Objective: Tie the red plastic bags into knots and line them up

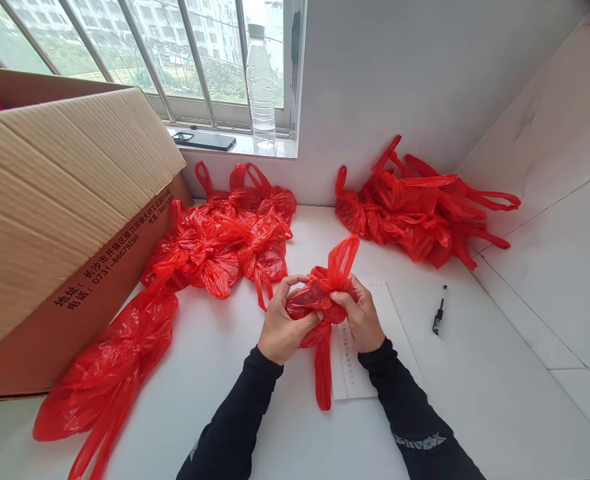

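Both grips are closed on one red plastic bag (319, 293): left hand (281, 327) and right hand (362, 320) pinch its bunched middle just above the bench (475, 400). Loop sticks up, tail dangles over a paper sheet (355, 373). More bundled bags (225, 240) piled behind.

Your right hand (362, 320) and the red bag (319, 297) cover part of the paper sheet (352, 373), its writing's too small to read, cardboard box (49, 200) runs off the left edge.
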The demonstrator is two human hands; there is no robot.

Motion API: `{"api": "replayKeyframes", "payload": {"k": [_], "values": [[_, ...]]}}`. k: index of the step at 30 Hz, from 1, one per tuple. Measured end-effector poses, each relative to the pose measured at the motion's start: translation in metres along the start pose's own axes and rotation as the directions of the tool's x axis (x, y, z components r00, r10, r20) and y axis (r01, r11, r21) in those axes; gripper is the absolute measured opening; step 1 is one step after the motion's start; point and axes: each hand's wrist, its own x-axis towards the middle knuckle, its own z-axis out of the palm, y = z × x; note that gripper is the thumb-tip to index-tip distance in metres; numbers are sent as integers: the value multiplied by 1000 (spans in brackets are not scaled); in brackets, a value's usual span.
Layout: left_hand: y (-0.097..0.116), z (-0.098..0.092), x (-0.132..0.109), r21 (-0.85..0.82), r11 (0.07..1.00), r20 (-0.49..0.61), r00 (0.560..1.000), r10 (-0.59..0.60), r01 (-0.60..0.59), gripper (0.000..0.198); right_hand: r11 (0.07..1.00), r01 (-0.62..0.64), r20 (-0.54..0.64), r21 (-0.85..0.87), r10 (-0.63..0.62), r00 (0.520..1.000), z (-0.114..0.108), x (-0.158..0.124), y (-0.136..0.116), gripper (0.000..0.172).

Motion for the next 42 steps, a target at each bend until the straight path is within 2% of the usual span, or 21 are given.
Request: {"api": "replayKeyframes", "payload": {"k": [6, 12, 16, 20, 22, 25, 28, 31, 34, 37, 42], "values": [[1, 0, 1, 21, 1000, -31, 1000, 3, -3, 53, 996, 38, -19, -79, -39, 999, 1, -1, -2, 13], [-3, -4, 2, -68, 991, -64, 991, -117, 112, 84, 994, 60, 14, -87, -59, 998, 0, -4, -3, 24], [-6, -7, 4, -94, 989, -83, 989, -121, 113, 69, 989, 67, 7, -133, -66, 998, 2, -6, -4, 27], [3, -11, 0, -221, 974, -147, 986, -74, 40, 51, 998, -41, 30, -48, 42, 999, 4, -9, -5, 43], [12, -17, -9, -287, 958, -183, 982, -46, -8, 45, 995, -98, 53, -22, 99, 994, 3, -10, -4, 49], [29, -35, -31, -300, 952, -282, 959, -33, -56, 44, 991, -128, 74, -38, 130, 989, 1, -10, -1, 51], [45, -64, -56, -233, 971, -412, 909, -53, -49, 53, 990, -129, 96, -56, 134, 986, 1, -10, -1, 51], [56, -96, -73, -113, 993, -493, 865, -93, 43, 69, 988, -129, 114, -85, 138, 984, 3, -10, 0, 52], [62, -120, -80, 150, 974, -529, 846, -66, 170, 69, 987, -119, 122, -105, 132, 984, 4, -11, 4, 54], [63, -133, -83, 412, 876, -527, 850, 5, 250, 63, 988, -103, 117, -111, 116, 986, 3, -9, 12, 55], [62, -132, -86, 506, 810, -553, 832, 41, 296, 61, 987, -96, 110, -129, 111, 988, 0, -5, 20, 54]]}}
